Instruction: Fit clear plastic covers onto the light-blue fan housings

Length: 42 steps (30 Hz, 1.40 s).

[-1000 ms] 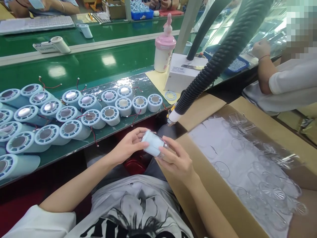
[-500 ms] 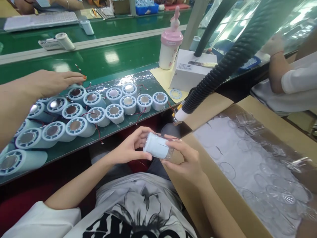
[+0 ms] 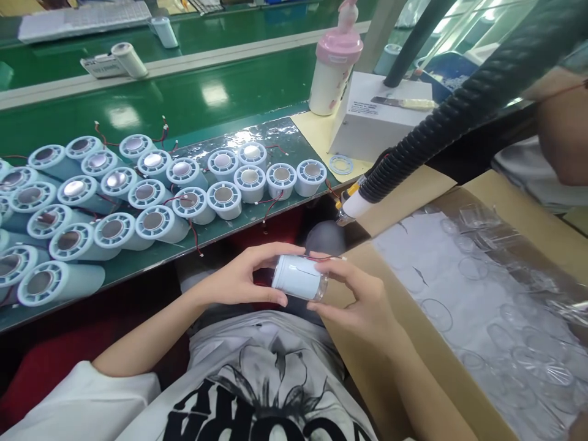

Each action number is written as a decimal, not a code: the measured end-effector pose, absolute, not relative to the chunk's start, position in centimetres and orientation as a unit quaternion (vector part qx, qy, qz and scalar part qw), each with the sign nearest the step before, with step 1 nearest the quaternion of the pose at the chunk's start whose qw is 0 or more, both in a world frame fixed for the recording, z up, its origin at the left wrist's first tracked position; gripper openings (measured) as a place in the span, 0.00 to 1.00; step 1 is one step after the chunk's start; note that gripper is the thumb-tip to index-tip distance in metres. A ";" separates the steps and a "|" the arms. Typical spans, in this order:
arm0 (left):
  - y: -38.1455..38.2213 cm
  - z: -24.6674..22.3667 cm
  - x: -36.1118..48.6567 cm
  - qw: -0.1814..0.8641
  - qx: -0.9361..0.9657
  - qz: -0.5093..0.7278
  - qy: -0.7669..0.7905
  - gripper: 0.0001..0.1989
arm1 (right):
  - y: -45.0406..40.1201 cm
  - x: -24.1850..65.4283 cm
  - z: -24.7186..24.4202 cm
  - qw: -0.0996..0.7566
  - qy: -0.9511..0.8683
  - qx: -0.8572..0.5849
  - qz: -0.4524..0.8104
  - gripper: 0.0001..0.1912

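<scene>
A pale blue cylinder point(image 3: 297, 277) lies sideways between my hands above my lap, with a clear plastic cup over it that shows at its right end. Around its left end curl the thumb and fingers of my left hand point(image 3: 248, 278). My right hand point(image 3: 361, 294) grips the clear right end, thumb below and fingers on top. A thin red wire runs along the upper side, under the right fingers. To the left, several similar blue cylinders point(image 3: 158, 225) with silver discs and red wires stand or lean on the dark bench point(image 3: 220, 236).
Right of me is an open cardboard box point(image 3: 390, 331) of clear plastic cups point(image 3: 528, 361). A black ribbed hose point(image 3: 427, 135) slants over it from the upper right. Behind stand a white box-shaped device point(image 3: 381, 116) and a pink-lidded bottle point(image 3: 333, 67). Another person's arm point(image 3: 563, 122) is far right.
Another person's hand over the cylinders at left has gone from view. The view has shifted a little. My hands stay on the cylinder, the left fingers now straighter along its top.
</scene>
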<state>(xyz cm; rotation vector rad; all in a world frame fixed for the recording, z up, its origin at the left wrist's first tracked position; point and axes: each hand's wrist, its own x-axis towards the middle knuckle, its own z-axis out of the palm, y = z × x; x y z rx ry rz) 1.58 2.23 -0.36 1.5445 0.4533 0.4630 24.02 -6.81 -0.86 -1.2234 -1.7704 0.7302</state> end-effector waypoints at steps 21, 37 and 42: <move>2.1 0.8 0.8 0.542 0.798 0.210 0.157 0.41 | -6.6 23.7 0.8 0.417 -0.400 -0.470 0.667 0.20; 1.8 0.7 0.6 0.564 0.782 0.202 0.174 0.39 | -6.1 22.5 0.3 0.361 -0.262 -0.478 0.756 0.24; 1.7 0.7 0.6 0.568 0.778 0.199 0.179 0.38 | -6.0 22.0 0.2 0.359 -0.230 -0.469 0.773 0.26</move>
